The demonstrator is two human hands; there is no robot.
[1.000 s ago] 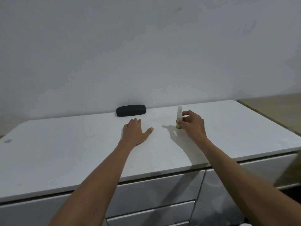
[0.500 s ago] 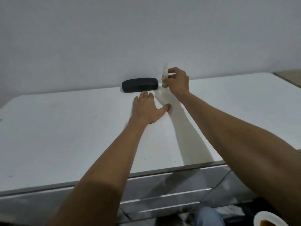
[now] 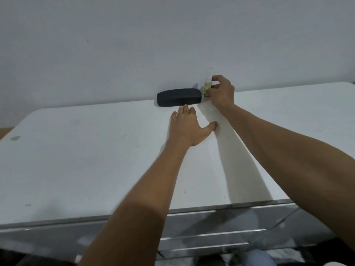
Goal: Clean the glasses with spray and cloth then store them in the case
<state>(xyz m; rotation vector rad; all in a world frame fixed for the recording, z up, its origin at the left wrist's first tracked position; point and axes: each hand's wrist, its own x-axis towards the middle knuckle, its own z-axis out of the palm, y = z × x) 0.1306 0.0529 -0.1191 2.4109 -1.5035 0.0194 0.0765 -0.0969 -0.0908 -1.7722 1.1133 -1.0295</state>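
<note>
Both hands reach out over the white bench [image 3: 86,160] toward the wall. Left hand [image 3: 189,128] lies palm down and flat on the bench top, fingers together and stretched toward 12 o'clock, thumb spread out toward 3 o'clock, holding nothing; its fingertips stop just short of the black glasses case [image 3: 179,97]. That case lies closed on its long side at the far edge of the bench, close to the wall [image 3: 134,45]. Right hand [image 3: 222,91] is at about 1 o'clock from the left one, with thumb and fingers pinched around a small spray bottle [image 3: 207,87], which stands upright with its base on the bench, just beside the right end of the case and next to the wall. The bottle has a pale top and a green label lower down; its cap blends into the wall behind it. Beneath the near edge of the bench, white drawer fronts [image 3: 211,237] with long handles show at 6 o'clock.
</note>
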